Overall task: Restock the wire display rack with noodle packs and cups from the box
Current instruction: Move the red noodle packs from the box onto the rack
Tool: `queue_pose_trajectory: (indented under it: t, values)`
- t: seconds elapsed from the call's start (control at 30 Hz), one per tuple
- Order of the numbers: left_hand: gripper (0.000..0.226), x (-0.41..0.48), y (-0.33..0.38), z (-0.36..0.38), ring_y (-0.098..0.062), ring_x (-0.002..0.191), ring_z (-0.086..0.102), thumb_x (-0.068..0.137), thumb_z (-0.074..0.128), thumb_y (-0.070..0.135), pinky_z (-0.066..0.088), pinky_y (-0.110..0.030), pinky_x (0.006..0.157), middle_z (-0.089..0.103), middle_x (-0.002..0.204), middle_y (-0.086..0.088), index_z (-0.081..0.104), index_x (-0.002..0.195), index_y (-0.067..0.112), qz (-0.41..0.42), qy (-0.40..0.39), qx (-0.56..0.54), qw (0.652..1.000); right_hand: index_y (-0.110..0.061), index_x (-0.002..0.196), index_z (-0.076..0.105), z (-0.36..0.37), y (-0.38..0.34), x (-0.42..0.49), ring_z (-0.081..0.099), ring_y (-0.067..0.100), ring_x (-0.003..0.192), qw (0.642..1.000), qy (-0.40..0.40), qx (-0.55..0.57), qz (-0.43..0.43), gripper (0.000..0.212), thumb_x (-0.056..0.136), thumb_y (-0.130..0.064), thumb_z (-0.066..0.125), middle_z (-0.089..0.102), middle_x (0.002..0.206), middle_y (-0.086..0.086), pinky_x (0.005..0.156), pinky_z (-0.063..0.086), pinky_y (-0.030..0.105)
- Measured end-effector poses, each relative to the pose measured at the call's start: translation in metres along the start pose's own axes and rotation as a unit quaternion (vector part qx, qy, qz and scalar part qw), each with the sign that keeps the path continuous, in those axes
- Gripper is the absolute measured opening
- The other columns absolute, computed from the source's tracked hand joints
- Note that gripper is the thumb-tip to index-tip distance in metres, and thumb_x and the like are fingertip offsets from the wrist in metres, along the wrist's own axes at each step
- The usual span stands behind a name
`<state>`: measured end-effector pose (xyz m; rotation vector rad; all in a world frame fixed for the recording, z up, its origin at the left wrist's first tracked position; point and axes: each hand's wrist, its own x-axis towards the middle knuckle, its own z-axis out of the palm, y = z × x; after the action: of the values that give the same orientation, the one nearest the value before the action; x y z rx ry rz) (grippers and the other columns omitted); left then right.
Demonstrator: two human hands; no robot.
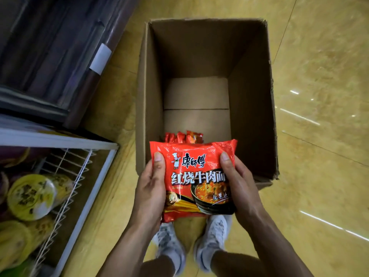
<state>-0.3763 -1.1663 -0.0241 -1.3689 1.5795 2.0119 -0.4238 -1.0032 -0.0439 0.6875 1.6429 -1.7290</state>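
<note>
A red noodle pack (194, 172) is held face up over the near edge of the open cardboard box (251, 96). My left hand (150, 188) grips its left side, thumb on top. My right hand (237, 184) grips its right side the same way. Behind the held pack, the tops of more red packs (183, 136) stand at the near end of the box; the rest of the box floor is bare cardboard. The white wire display rack (79, 176) is at the lower left, with yellow-lidded noodle cups (32, 196) lying in it.
A dark wooden cabinet (50, 52) stands at the upper left, beside the box. My two white shoes (191, 240) are on the glossy yellow floor (319, 76) right below the held pack.
</note>
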Motion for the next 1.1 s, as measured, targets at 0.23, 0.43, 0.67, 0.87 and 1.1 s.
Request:
queue_pose_trajectory:
  t: [0.23,0.43,0.67,0.87,1.1]
  values:
    - [0.038,-0.086,0.023,-0.017,-0.022,0.090,0.077,0.100,0.042,0.056,0.059,-0.041,0.082,0.079,0.101,-0.001,0.063,0.122,0.032,-0.054,-0.008,-0.011,0.998,-0.026,0.129,0.061,-0.002,-0.021,-0.085,0.076,0.026,0.094,0.998,-0.023,-0.040,0.045,0.050,0.086,-0.052,0.060,0.078,0.106,0.004,0.090,0.059,0.051]
    - [0.039,-0.155,0.071,-0.020,-0.020,0.092,0.077,0.097,0.047,0.059,0.059,-0.049,0.091,0.078,0.104,0.003,0.060,0.127,0.038,-0.073,-0.010,-0.026,0.997,-0.024,0.126,0.061,-0.001,-0.075,-0.152,0.076,0.027,0.092,0.998,-0.012,-0.047,0.043,0.042,0.091,-0.047,0.059,0.078,0.105,0.005,0.089,0.059,0.052]
    - [0.031,-0.206,0.129,-0.023,-0.019,0.089,0.077,0.098,0.048,0.056,0.060,-0.044,0.085,0.079,0.100,0.004,0.061,0.120,0.039,-0.057,-0.029,-0.039,0.997,-0.023,0.124,0.062,0.010,-0.141,-0.209,0.076,0.026,0.092,0.998,-0.010,-0.055,0.020,0.033,0.097,-0.041,0.057,0.078,0.104,0.005,0.084,0.060,0.046]
    - [0.027,-0.248,0.177,-0.033,-0.015,0.089,0.077,0.098,0.048,0.054,0.060,-0.034,0.074,0.079,0.100,0.007,0.060,0.117,0.040,-0.043,-0.051,-0.040,0.997,-0.024,0.123,0.062,0.027,-0.192,-0.254,0.077,0.024,0.091,0.997,-0.022,-0.075,-0.003,0.032,0.096,-0.042,0.057,0.078,0.103,0.003,0.077,0.061,0.038]
    - [0.025,-0.292,0.228,-0.054,-0.015,0.091,0.076,0.101,0.048,0.050,0.060,-0.035,0.077,0.078,0.100,0.009,0.061,0.119,0.039,-0.009,-0.074,-0.036,0.997,-0.030,0.115,0.064,0.055,-0.238,-0.307,0.077,0.022,0.089,0.996,-0.021,-0.078,-0.029,0.023,0.097,-0.043,0.056,0.079,0.099,0.000,0.077,0.060,0.037]
